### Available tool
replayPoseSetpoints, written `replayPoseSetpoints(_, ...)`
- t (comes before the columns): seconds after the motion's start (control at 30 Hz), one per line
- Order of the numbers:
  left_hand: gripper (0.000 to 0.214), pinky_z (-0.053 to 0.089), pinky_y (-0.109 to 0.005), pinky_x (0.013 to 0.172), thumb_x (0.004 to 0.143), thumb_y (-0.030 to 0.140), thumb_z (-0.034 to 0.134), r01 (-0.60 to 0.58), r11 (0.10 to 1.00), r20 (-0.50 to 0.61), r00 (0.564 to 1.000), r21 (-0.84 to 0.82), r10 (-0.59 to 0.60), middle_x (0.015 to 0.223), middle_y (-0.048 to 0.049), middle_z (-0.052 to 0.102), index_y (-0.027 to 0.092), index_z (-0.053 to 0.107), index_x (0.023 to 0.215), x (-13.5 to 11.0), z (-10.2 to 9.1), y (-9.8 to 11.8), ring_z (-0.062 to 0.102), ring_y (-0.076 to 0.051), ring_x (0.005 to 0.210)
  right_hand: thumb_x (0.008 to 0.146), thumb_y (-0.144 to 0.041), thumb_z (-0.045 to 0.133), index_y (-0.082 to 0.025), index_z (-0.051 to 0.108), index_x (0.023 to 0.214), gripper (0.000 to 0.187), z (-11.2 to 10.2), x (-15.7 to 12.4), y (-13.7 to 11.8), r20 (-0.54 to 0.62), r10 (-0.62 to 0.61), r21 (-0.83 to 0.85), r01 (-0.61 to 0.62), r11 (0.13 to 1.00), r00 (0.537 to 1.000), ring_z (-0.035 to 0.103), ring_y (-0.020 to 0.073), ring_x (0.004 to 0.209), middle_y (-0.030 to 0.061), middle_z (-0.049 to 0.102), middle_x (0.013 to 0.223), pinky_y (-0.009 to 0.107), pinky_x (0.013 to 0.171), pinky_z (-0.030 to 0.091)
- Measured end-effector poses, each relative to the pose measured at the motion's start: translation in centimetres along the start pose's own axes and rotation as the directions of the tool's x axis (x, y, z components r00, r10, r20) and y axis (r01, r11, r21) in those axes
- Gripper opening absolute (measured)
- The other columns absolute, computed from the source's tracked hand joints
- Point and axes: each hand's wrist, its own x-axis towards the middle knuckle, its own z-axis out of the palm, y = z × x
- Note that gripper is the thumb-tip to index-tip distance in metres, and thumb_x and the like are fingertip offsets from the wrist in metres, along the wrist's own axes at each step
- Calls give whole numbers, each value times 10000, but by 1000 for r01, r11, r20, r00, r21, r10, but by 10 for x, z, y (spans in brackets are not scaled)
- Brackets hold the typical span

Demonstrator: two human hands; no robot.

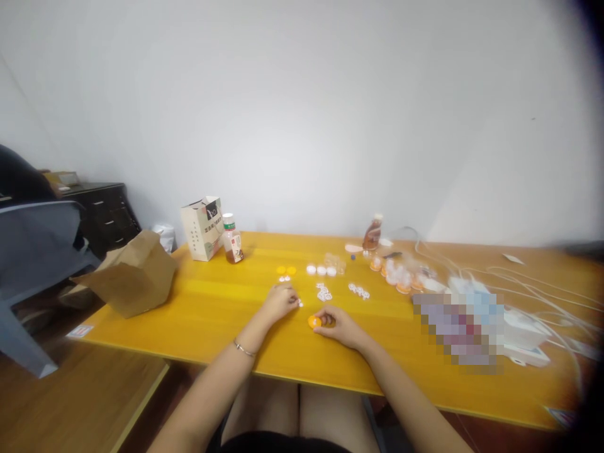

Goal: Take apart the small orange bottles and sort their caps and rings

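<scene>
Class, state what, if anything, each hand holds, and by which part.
The right hand holds an orange piece by its right edge. The left hand is at a small white piece; whether it grips this cannot be told.

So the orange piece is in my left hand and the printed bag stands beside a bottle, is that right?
Wrong hand: the head view shows the orange piece in your right hand. The printed bag does stand beside a bottle.

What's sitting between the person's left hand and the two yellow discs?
In the head view, two small white pieces lie between the left hand and the yellow discs, close to the discs.
</scene>
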Motion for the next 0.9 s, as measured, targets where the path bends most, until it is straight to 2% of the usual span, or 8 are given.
replayPoseSetpoints(0.13,147,391,-236,715,787,259,524,-42,998,-35,999,-52,40,831,-33,602,182,649,772,-3,-6,5,552,-149,790,622,-327,676,-166,616,793,242,0,0,0,-8,2,4,-2,1000,1000,511,132,647,0,565,699,251,613,423)
replayPoseSetpoints(0.2,153,392,-228,731,802,263,513,-145,983,-29,989,-115,142,820,-32,595,179,641,798,-5,-10,11,547,-143,802,619,-325,678,-170,616,784,234,0,0,0,-10,-1,-2,1,1000,1000,502,128,637,-5,556,687,248,604,417)
replayPoseSetpoints(0.3,166,392,-211,747,820,293,509,-317,922,25,943,-220,330,825,-25,587,180,629,843,-10,-13,20,546,-128,802,624,-336,673,-174,616,765,222,0,1,0,3,-14,-10,14,1000,1000,478,119,611,-16,533,661,240,583,403)
replayPoseSetpoints(0.4,173,390,-209,757,826,309,511,-382,886,62,909,-264,411,841,-25,585,177,617,860,-12,-11,27,547,-122,799,634,-352,666,-175,616,755,220,-1,1,0,14,-23,-9,23,1000,1000,455,111,589,-26,502,634,232,562,391)
replayPoseSetpoints(0.63,174,376,-218,729,844,306,496,-428,887,59,895,-175,443,807,-24,580,173,605,823,-9,-3,29,538,-126,782,632,-345,668,-171,607,746,217,-1,1,-3,0,-19,-24,19,1000,1000,458,109,591,-29,494,635,235,571,392)
replayPoseSetpoints(0.9,244,339,-260,709,896,318,391,-525,849,40,851,65,523,806,-30,565,180,587,849,-9,-1,30,514,-136,786,642,-335,651,-179,576,746,203,-1,0,-6,-13,-2,-7,2,1000,1000,439,111,580,-30,476,623,242,564,388)
